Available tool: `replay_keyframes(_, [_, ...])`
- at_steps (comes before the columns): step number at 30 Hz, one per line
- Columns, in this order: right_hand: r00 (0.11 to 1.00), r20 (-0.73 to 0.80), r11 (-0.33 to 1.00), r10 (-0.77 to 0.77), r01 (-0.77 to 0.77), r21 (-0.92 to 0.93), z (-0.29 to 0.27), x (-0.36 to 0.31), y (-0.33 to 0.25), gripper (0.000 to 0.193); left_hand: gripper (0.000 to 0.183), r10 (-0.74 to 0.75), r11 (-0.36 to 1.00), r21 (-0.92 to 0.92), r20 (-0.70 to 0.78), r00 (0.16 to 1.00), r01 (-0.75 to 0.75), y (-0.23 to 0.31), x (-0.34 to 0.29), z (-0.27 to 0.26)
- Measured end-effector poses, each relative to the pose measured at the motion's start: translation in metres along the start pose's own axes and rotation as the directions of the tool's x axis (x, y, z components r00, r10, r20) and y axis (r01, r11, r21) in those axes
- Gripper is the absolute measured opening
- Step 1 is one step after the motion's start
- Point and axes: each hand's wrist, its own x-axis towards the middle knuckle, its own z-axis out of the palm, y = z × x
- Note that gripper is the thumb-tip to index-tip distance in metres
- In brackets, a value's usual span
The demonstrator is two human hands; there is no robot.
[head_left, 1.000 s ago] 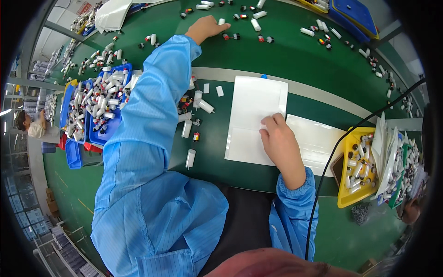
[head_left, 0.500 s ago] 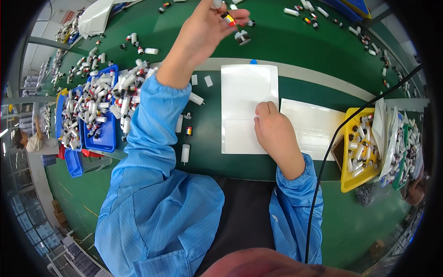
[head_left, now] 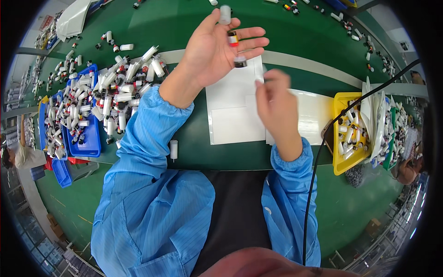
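My left hand (head_left: 214,51) is turned palm up over the far edge of the white sheet, fingers spread. A small whitish cylinder (head_left: 225,15) is held between its thumb and index finger. Across the fingers rest a small black, yellow and red part (head_left: 233,39) and a black-and-clear piece (head_left: 240,61). My right hand (head_left: 278,106), blurred by motion, is raised over the right side of the white sheet (head_left: 235,124). Its thumb and fingers are drawn together around a faint pale bit that I cannot make out. A white cylinder with a thin tip (head_left: 173,150) stands near my left forearm.
Many white cylinders (head_left: 124,87) are heaped at left, around and in blue trays (head_left: 87,147). A second white sheet (head_left: 304,120) lies at right. Beside it a yellow bin (head_left: 341,166) holds more cylinders. A black cable (head_left: 314,184) crosses the right side.
My left hand has opened out, turned palm up and come nearer; the small parts on it now show. My right hand has lifted off the sheet. The whole view has shifted a little.
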Motion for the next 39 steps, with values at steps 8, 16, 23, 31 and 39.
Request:
replay_keyframes(8, [0.930,-0.368,0.804,-0.007,0.224,0.551,0.031,0.022,0.014,0.045,0.029,-0.066,0.994,0.090,0.113,0.991,0.056,-0.035,-0.004,0.004])
replay_keyframes(16, [0.811,-0.560,0.847,-0.170,0.410,0.338,0.022,0.022,0.026,0.044,0.039,0.040,0.686,0.719,0.117,0.992,-0.112,-0.027,-0.001,-0.001])
replay_keyframes(23, [0.846,-0.505,0.848,-0.172,0.388,0.361,0.027,0.021,0.026,0.044,0.039,0.122,0.717,0.672,0.144,0.982,-0.187,-0.027,0.003,-0.005])
replay_keyframes(31, [0.932,-0.361,0.599,-0.014,0.297,0.744,-0.009,0.031,0.020,0.019,0.025,0.029,0.818,0.546,0.271,0.962,-0.178,-0.024,0.008,-0.012])
replay_keyframes(39, [0.996,0.070,0.451,0.048,-0.084,0.888,-0.020,0.039,0.022,0.011,0.028,-0.045,0.736,0.643,0.360,0.932,-0.213,-0.026,0.008,-0.013])
